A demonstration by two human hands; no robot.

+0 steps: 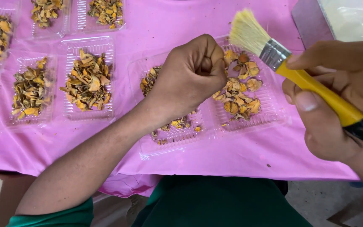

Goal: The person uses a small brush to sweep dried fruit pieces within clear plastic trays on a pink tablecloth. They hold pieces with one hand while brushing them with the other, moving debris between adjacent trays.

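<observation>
Pink cloth (156, 25) under clear trays (88, 77) of dried orange slices. Left hand (192, 73) fisted, fingers together, over open tray (269, 113); right hand (337, 92) clamped on yellow brush (282, 63). Likely mid-sorting; brushing needs a light touch.

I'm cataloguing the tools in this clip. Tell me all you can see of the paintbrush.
The paintbrush is flat, with pale straw-coloured bristles, slightly splayed, a dull silver metal band and a glossy yellow handle turning black at its end. It is held in the air, tilted, bristles pointing up and left above the open clear plastic tray of dried orange pieces. Only the right hand touches it, gripping the handle.

Pink cloth (156, 25), filled side trays (88, 80)
</observation>
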